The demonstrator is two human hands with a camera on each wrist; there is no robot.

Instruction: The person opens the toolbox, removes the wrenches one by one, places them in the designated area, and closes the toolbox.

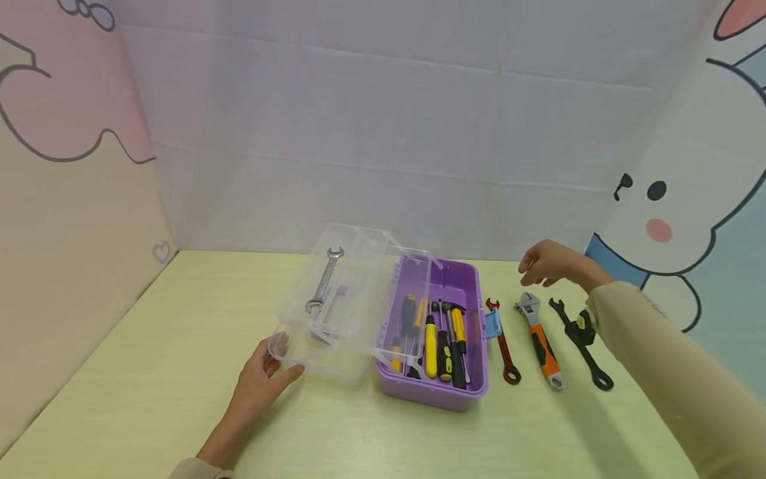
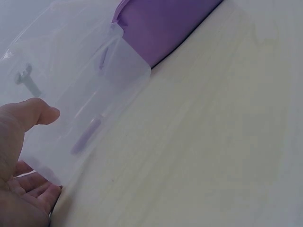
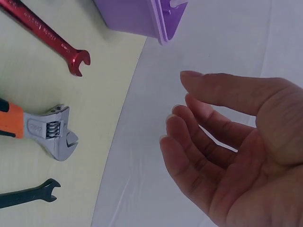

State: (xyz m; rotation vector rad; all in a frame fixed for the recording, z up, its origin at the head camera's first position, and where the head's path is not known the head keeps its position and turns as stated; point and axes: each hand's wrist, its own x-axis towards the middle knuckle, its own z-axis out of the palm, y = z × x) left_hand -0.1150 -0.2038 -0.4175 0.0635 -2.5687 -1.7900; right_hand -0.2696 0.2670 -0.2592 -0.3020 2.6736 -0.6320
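L fingers [image 2: 47,196] half-curled rnd lid [image 2: 90,101]

To the right of the purple box [image 1: 433,398], the person wears a long, plain beige sleeve [image 1: 670,372], smooth and fairly loose, with faint creases and a shaded underside, its end reaching the wrist of the bare right hand [image 1: 547,263], whose fingernails look short. Left of the box and nearer the viewer, only the end of a matching beige cuff [image 1: 200,470] shows, below a bare forearm and bare left hand [image 1: 257,379].
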